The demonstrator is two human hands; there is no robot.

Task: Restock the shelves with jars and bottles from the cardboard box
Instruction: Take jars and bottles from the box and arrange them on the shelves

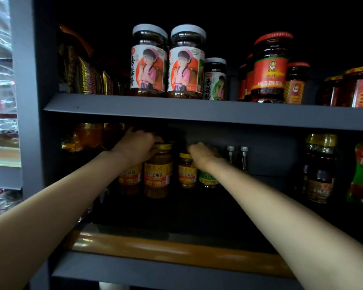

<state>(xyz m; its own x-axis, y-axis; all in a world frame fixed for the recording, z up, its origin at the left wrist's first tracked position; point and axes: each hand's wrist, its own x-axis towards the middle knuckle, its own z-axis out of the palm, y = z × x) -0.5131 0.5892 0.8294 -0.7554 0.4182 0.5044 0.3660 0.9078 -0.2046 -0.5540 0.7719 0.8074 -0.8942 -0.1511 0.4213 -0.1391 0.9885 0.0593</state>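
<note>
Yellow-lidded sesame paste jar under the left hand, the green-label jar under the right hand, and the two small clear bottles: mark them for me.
yellow-lidded sesame paste jar (157,176), head view, on its orange label.
green-label jar (208,179), head view, on the green label.
two small clear bottles (244,158), head view, on the right bottle's neck.

Upper shelf board (176,110): matt grey, smooth painted look. Lower shelf lip (176,251): glossy varnished wood, orange-brown. Mushroom sauce jars (149,61): clear glossy glass, paper labels, pale matt-looking caps. Chili sauce jar (270,68): glass, red lid, glossy label. Sesame paste jar (158,174): glass, shiny yellow lid. Small bottles (237,158): clear glass, silvery metal-looking caps. Snack packets (86,78): crinkled glossy foil or plastic. Far-left wrapping (0,80): shiny clear plastic.
</note>
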